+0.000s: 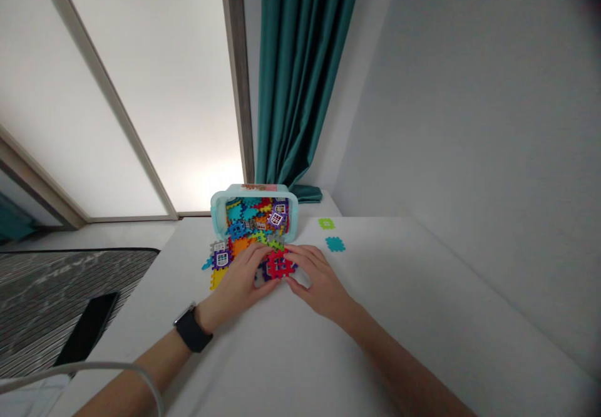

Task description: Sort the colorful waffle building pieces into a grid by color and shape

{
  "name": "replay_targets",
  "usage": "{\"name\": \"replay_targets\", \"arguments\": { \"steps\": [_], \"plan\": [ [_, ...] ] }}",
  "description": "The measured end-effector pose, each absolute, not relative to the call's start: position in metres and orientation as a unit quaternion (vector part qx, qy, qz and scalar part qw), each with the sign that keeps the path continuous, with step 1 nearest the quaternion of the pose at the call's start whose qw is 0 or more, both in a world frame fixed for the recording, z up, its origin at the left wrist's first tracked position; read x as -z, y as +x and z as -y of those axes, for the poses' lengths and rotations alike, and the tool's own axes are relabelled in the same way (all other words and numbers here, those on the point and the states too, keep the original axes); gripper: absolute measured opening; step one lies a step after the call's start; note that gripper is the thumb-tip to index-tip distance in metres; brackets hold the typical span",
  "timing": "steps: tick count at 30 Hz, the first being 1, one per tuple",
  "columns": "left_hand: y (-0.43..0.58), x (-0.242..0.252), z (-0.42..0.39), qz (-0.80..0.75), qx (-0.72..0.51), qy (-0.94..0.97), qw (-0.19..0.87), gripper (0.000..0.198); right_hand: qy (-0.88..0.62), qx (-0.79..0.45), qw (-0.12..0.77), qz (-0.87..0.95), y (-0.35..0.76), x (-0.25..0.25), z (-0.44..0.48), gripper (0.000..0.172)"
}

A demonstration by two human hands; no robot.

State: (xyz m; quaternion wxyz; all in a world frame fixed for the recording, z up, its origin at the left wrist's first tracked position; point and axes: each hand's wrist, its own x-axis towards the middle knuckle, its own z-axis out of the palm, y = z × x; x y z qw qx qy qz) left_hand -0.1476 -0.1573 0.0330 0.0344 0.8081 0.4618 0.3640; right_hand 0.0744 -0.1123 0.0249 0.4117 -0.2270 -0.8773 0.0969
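Both my hands are around a red interlocking building tile [278, 265] with square cut-outs, low over the white table. My left hand [245, 277], a dark watch on its wrist, has its fingers and thumb at the tile's left side. At the right side, my right hand [323, 281] curls its fingers and thumb onto the tile's edge. Darker purple pieces show partly beneath the red tile. Just behind my hands, a pale turquoise tub [293, 216] lies with its mouth toward me, many colourful tiles inside and spilling out. My fingers hide some of the spilled ones.
A purple window tile [221, 258] and a yellow tile [217, 278] lie left of my hands. A lime tile [326, 223] and a teal tile [335, 244] lie apart on the right. A green curtain [300, 79] hangs behind. A white cable [117, 365] crosses my left forearm.
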Motion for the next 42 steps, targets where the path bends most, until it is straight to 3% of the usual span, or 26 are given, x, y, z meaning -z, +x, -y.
{"name": "replay_targets", "arguments": {
  "steps": [11, 19, 27, 42],
  "plan": [
    [-0.068, -0.035, 0.115, -0.445, -0.279, 0.848, 0.066, 0.04, -0.306, -0.043, 0.398, 0.864, 0.157, -0.012, 0.091, 0.036],
    [-0.013, -0.024, 0.095, -0.4, -0.146, 0.903, 0.048, 0.036, -0.408, -0.09, 0.31, 0.854, 0.238, 0.016, 0.075, 0.039],
    [0.014, -0.005, 0.097, -0.35, -0.105, 0.93, 0.033, 0.04, -0.462, -0.063, 0.263, 0.845, 0.262, 0.033, 0.077, 0.03],
    [-0.01, -0.01, 0.083, -0.465, -0.077, 0.881, -0.05, 0.038, -0.513, -0.03, 0.194, 0.836, 0.254, 0.03, 0.097, 0.051]
  ]
}}
